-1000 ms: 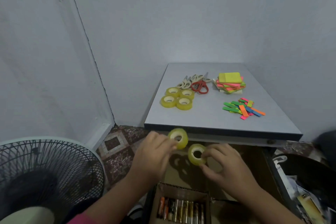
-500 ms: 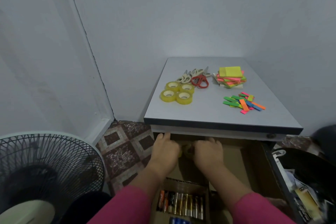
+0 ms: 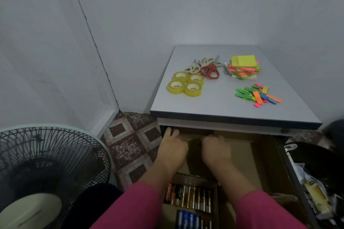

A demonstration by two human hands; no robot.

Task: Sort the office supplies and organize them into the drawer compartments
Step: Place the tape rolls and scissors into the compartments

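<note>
both hands, left and right, reach deep into the drawer under the counter; their fingers are hidden in shadow, so i cannot tell their grip.

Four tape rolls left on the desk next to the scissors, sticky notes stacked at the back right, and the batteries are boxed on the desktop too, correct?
Not quite. In the head view the batteries sit in a cardboard compartment of the open drawer, not on the desktop. The rest holds: four tape rolls beside the scissors, sticky notes stacked at the back right of the desk.
</note>
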